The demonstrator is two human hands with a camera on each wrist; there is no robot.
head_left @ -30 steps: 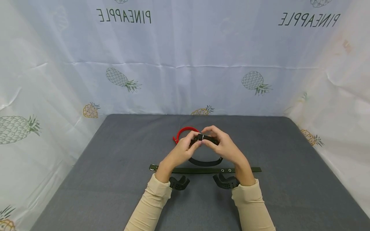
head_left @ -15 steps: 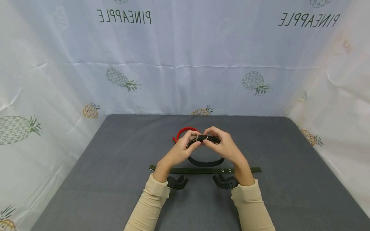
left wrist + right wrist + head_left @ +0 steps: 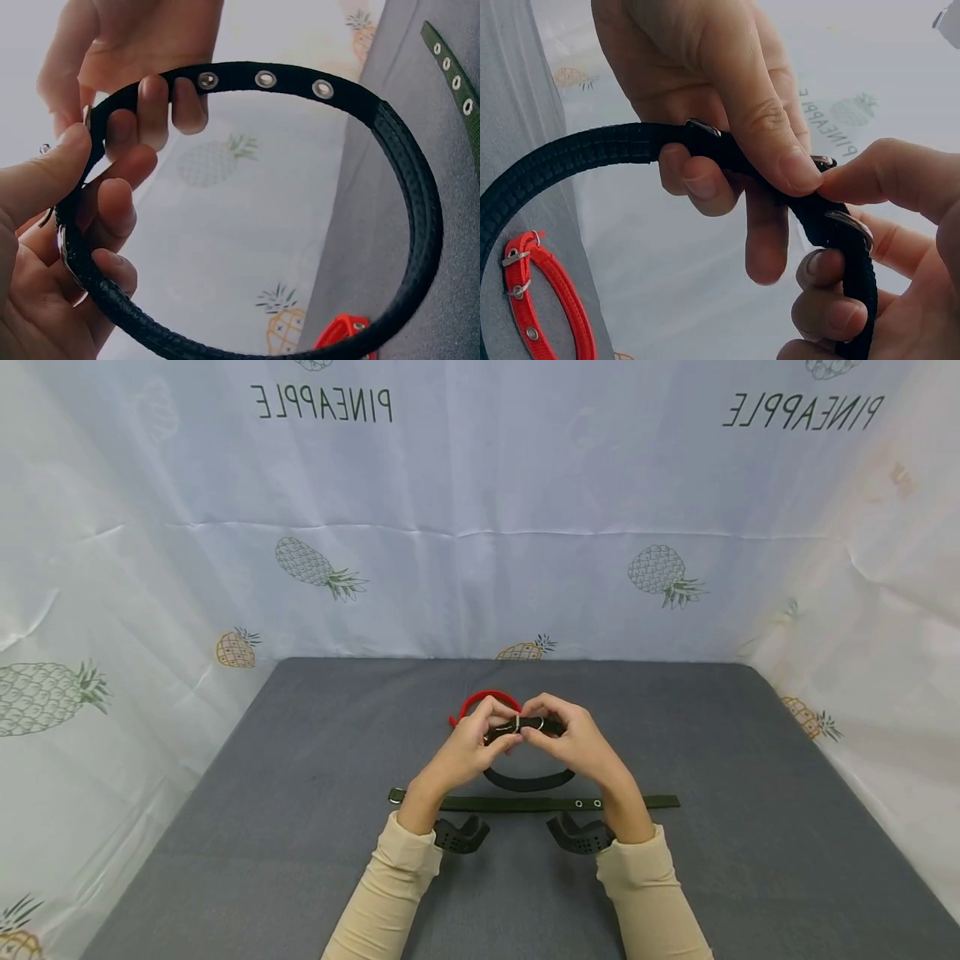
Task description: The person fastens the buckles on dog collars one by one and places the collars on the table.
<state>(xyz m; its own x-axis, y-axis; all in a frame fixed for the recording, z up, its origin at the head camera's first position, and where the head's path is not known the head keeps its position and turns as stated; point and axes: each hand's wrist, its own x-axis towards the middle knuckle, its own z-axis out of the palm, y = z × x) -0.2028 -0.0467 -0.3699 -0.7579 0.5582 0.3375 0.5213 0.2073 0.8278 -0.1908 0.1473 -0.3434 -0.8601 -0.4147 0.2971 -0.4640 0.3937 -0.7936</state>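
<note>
A black padded collar (image 3: 529, 783) with metal fittings is held up as a closed ring above the table. My left hand (image 3: 467, 747) pinches it between thumb and fingers on the left. On the right, the thumb and fingers of my right hand (image 3: 588, 743) grip it close beside. The fingertips nearly meet around the metal buckle and loops. In the left wrist view several silver eyelets (image 3: 265, 79) line the strap beyond the right fingers. A D-shaped metal ring (image 3: 703, 127) shows near the left hand in the right wrist view. Fingers partly hide the buckle.
Behind the hands a red collar (image 3: 467, 703) lies curved on the grey table (image 3: 337, 735). A green strap (image 3: 510, 805) with a buckle and eyelets stretches crosswise under the wrists. A white pineapple-print curtain (image 3: 480, 593) encloses the back and sides.
The metal loops on the black collar now show more clearly between the fingertips. The collar's lower curve and the right hand have shifted slightly left.
</note>
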